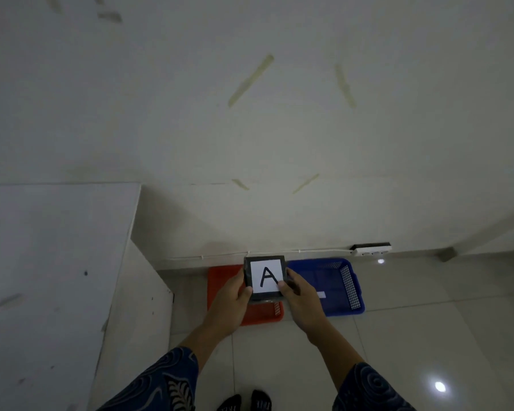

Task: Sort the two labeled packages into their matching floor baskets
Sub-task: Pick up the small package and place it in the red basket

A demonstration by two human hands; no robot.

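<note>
A black package with a white label reading "A" (pixel 265 277) is held out in front of me, above the floor. My left hand (pixel 229 304) grips its left side and my right hand (pixel 301 301) grips its right side, thumbs on the label's lower corners. Below it on the floor sits a red basket (pixel 220 280), mostly hidden by my hands and the package. To the right of that one stands a blue basket (pixel 343 292) with a small white tag inside. No second package shows.
A white cabinet (pixel 57 277) fills the left side, its corner close to the red basket. A white power strip (pixel 371 250) lies along the wall behind the blue basket. My feet (pixel 245 401) stand on pale floor tiles.
</note>
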